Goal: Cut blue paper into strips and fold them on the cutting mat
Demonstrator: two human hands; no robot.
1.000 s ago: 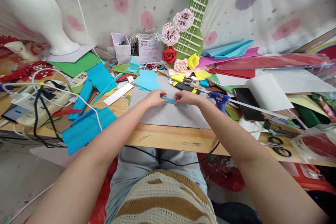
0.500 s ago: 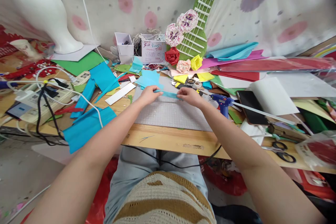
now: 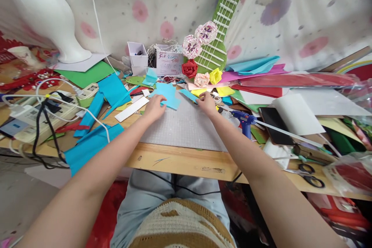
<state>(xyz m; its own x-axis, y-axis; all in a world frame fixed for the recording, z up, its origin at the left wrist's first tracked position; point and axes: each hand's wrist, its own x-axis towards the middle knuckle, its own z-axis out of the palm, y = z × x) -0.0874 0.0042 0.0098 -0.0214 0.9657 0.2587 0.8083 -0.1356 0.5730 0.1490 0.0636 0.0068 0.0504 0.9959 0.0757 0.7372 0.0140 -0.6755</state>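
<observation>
My right hand (image 3: pixel 207 104) pinches one end of a narrow light blue paper strip (image 3: pixel 188 95), whose other end points up and to the left. My left hand (image 3: pixel 156 107) is at the left edge of a light blue paper sheet (image 3: pixel 168 93), thumb and forefinger slightly apart. Whether its fingertips touch the sheet is hard to tell. Beneath both hands lies a grey gridded cutting mat (image 3: pixel 186 131).
A blue glue gun (image 3: pixel 246 121) lies right of the mat, with a black phone (image 3: pixel 274 126) and scissors (image 3: pixel 309 174) beyond. Left are bright blue paper (image 3: pixel 93 143) and a power strip (image 3: pixel 43 120) with cables. A green guitar-shaped piece (image 3: pixel 215 50) with paper flowers stands behind.
My left hand has let go of the strip's left end and moved left to the light blue sheet. My right hand keeps the strip, which is now slanted. The view has shifted slightly.
</observation>
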